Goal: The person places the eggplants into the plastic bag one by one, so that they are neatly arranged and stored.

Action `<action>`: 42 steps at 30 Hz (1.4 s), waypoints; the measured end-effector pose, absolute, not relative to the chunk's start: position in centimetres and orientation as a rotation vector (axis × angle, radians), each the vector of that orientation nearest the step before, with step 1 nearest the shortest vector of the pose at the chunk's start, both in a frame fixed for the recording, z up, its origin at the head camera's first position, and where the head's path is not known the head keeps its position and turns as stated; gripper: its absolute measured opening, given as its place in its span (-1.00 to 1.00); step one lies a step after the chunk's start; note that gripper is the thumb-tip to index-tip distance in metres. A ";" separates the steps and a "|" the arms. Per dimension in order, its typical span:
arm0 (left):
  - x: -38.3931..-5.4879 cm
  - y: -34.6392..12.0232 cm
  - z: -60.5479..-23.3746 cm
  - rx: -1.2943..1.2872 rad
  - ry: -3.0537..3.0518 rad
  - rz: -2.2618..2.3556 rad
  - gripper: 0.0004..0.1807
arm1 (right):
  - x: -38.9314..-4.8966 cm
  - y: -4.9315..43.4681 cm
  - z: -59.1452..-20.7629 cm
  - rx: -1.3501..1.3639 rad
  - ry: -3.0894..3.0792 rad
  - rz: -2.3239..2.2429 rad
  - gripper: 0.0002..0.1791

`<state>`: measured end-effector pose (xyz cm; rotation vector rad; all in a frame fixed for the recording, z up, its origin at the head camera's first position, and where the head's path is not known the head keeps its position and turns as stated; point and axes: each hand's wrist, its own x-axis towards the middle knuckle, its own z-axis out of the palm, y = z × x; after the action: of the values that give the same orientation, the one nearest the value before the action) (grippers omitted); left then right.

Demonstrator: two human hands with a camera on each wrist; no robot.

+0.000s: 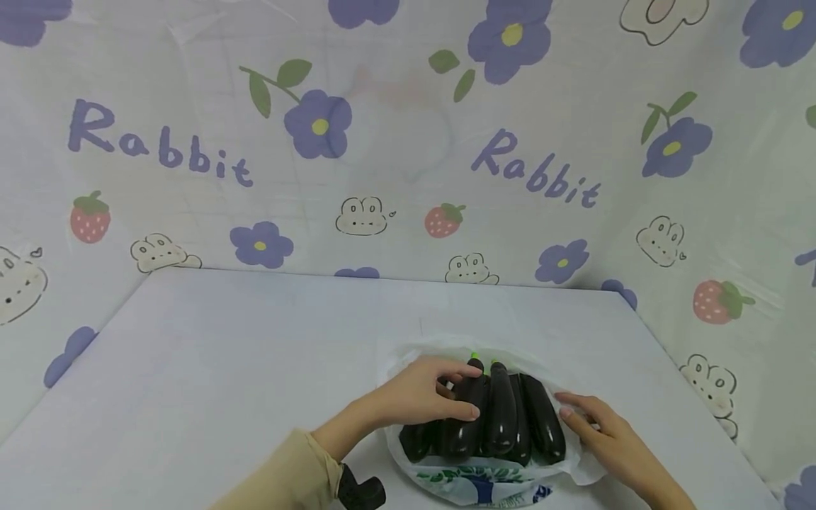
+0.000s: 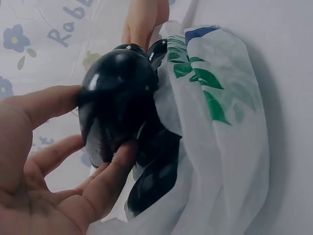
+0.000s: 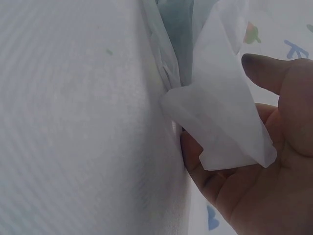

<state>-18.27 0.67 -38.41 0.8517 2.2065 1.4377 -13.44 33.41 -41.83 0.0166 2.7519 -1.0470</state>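
Several dark, glossy eggplants lie side by side in a white plastic bag [image 1: 426,487] with green and blue print on it. My left hand [image 1: 421,393] grips the eggplant [image 1: 464,433] toward the left of the group, thumb on one side and fingers on the other. The left wrist view shows the rounded end of this eggplant [image 2: 117,81] between the spread fingers. At the bag's right edge is my right hand [image 1: 604,426], its fingers loosely extended. A loose flap of the bag [image 3: 222,132] lies over those fingers, and the thumb stands apart from it.
The bag lies on a white table [image 1: 255,354], right of the middle and near the front. Behind it hangs a pale curtain [image 1: 408,170] printed with flowers, rabbits and strawberries. A black wrist mount [image 1: 362,490] sits at my left cuff.
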 end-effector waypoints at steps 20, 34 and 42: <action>-17.8 1.7 -39.2 0.743 2.394 1.523 -0.51 | -13.9 34.6 -41.1 -0.065 2.727 -1.093 -0.33; -14.8 -7.1 -38.8 1.186 3.157 1.020 -0.57 | -12.5 33.3 -39.3 -0.240 3.091 -1.010 -0.46; -14.2 -13.7 -38.8 0.994 3.385 0.810 -0.53 | -12.4 32.3 -38.5 -0.353 3.349 -1.020 -0.45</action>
<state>-14.24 -13.70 -38.75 0.9939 3.3848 0.8100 -12.44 32.27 -38.46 -0.3529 3.3490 -1.0201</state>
